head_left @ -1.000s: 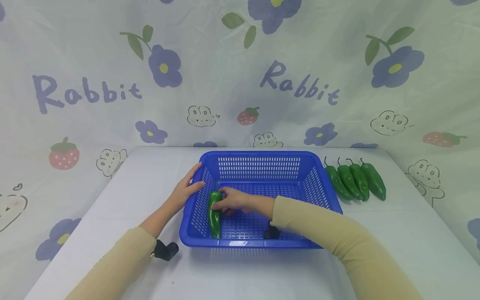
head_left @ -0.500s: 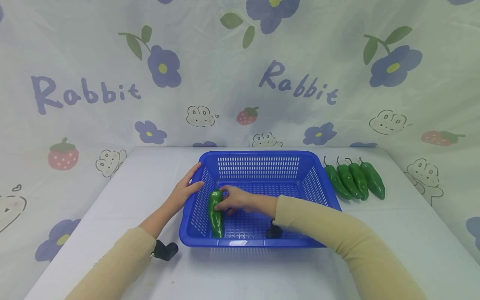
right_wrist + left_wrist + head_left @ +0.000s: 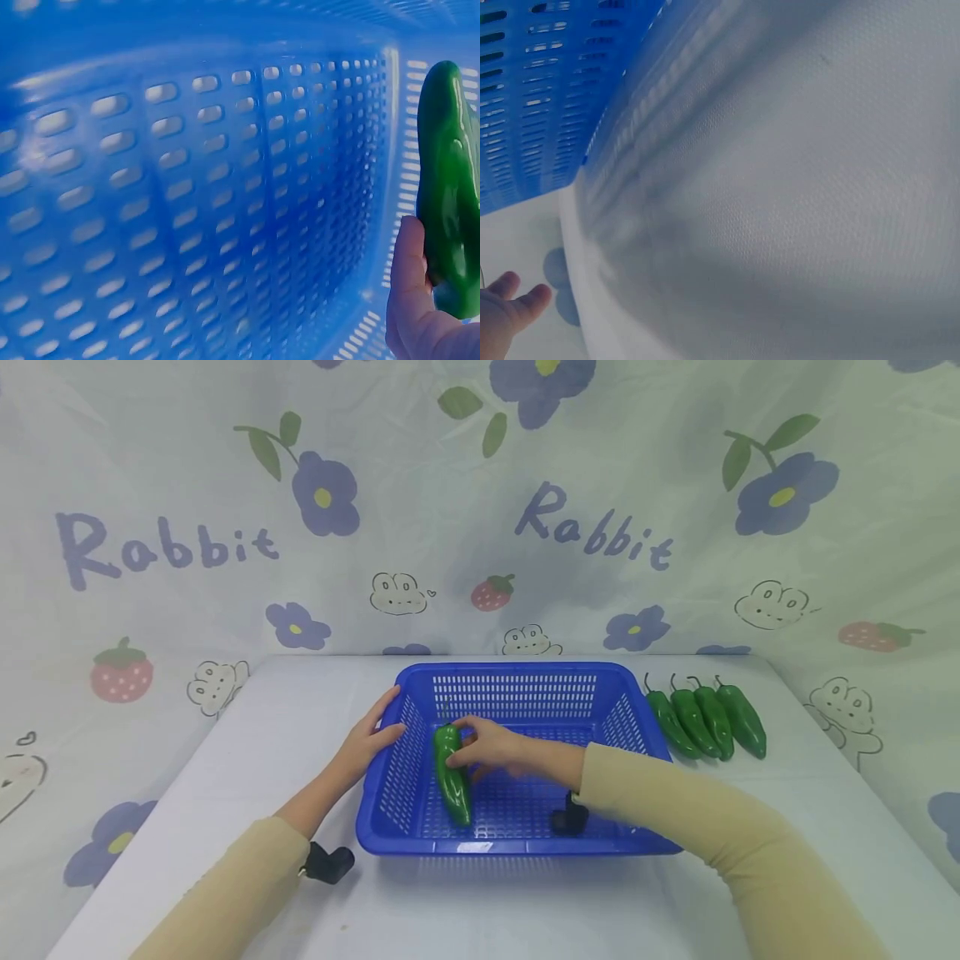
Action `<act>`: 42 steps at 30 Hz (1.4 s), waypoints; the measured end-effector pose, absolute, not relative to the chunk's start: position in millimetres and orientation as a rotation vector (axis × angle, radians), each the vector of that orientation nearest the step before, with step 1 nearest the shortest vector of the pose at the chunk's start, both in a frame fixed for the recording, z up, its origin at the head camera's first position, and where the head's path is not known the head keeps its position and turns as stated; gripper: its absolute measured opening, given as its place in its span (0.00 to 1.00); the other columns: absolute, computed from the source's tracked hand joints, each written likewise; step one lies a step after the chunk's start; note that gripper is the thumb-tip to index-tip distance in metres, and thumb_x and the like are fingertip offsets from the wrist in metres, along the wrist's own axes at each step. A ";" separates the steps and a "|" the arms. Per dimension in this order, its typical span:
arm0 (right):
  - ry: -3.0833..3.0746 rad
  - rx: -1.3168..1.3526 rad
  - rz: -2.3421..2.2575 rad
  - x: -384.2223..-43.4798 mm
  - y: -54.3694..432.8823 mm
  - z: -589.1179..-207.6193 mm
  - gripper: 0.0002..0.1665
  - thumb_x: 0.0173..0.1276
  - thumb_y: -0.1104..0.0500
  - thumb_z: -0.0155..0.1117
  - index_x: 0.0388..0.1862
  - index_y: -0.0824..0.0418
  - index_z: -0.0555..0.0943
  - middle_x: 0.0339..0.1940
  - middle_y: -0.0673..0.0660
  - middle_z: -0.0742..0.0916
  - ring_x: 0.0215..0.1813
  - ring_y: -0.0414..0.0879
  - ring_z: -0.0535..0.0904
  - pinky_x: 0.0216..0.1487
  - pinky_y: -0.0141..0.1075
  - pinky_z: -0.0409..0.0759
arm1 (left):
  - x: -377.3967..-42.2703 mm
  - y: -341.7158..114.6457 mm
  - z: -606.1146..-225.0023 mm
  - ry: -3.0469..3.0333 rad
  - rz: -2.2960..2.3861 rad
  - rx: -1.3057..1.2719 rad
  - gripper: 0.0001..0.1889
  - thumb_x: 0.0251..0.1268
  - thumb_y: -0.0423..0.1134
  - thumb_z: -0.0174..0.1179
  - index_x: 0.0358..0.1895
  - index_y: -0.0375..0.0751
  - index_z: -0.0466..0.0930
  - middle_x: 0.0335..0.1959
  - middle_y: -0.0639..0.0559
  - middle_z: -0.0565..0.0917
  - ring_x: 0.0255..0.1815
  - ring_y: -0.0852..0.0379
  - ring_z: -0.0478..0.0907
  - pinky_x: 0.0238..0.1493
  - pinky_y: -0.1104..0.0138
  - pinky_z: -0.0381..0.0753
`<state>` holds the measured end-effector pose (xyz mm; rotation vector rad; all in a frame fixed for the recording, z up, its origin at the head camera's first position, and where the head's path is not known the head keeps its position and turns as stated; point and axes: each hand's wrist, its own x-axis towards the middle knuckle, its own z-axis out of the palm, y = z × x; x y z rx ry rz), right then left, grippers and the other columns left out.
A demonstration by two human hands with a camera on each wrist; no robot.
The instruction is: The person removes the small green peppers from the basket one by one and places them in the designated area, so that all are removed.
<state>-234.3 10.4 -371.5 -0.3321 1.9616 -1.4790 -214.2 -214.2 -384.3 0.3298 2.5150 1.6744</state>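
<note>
In the head view, a glossy green chili pepper (image 3: pixel 453 785) lies lengthwise inside the left half of a blue plastic basket (image 3: pixel 525 846). My right hand (image 3: pixel 491 748) pinches it near the stem end from the right, thumb on top. The right wrist view has the same pepper (image 3: pixel 454 180) at its right edge, above the gripping thumb (image 3: pixel 409 259). My left hand (image 3: pixel 367 745) rests against the basket's left rim with fingers extended. Two of its fingertips (image 3: pixel 531 301) show low in the left wrist view, just beyond the basket's slotted wall (image 3: pixel 536 97).
Several green peppers (image 3: pixel 708 720) lie side by side on the white table (image 3: pixel 300 710), right of the basket. A black wrist-worn device (image 3: pixel 327 863) sits at the left wrist, another (image 3: pixel 572 815) hangs under the right one. A printed cloth (image 3: pixel 420 510) stands behind.
My right hand has moved right and slightly away from me, bringing the pepper off the basket's left wall toward the middle. My left hand keeps its place on the rim.
</note>
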 end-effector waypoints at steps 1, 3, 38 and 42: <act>1.964 -0.329 -1.485 -234.4 13.3 -370.2 0.41 0.53 0.68 0.65 0.66 0.63 0.60 0.43 0.64 0.79 0.38 0.52 0.81 0.37 0.43 0.84 | -214.3 -214.2 -384.4 2.516 1.673 0.333 0.34 0.66 0.40 0.45 0.73 0.45 0.42 0.71 0.33 0.47 0.63 0.28 0.60 0.53 0.46 0.74; 1.964 -0.318 -1.499 -234.8 19.4 -367.2 0.41 0.53 0.68 0.65 0.66 0.63 0.60 0.43 0.65 0.79 0.39 0.52 0.81 0.37 0.42 0.84 | -214.5 -214.1 -384.6 2.517 1.671 0.336 0.34 0.66 0.40 0.45 0.73 0.45 0.41 0.71 0.33 0.47 0.63 0.28 0.60 0.53 0.45 0.73; 2.051 -0.332 -1.766 -226.5 155.3 -295.2 0.41 0.64 0.64 0.54 0.72 0.62 0.46 0.59 0.69 0.67 0.42 0.43 0.79 0.43 0.42 0.82 | -215.8 -214.5 -386.2 2.526 1.676 0.340 0.34 0.66 0.39 0.45 0.73 0.44 0.42 0.72 0.35 0.45 0.65 0.29 0.56 0.57 0.44 0.69; 2.075 -0.328 -1.785 -222.6 171.1 -287.6 0.43 0.65 0.63 0.54 0.73 0.62 0.43 0.60 0.69 0.66 0.40 0.41 0.80 0.42 0.38 0.82 | -215.9 -214.1 -386.3 2.525 1.677 0.344 0.34 0.66 0.39 0.45 0.73 0.44 0.42 0.72 0.34 0.45 0.65 0.29 0.56 0.57 0.44 0.69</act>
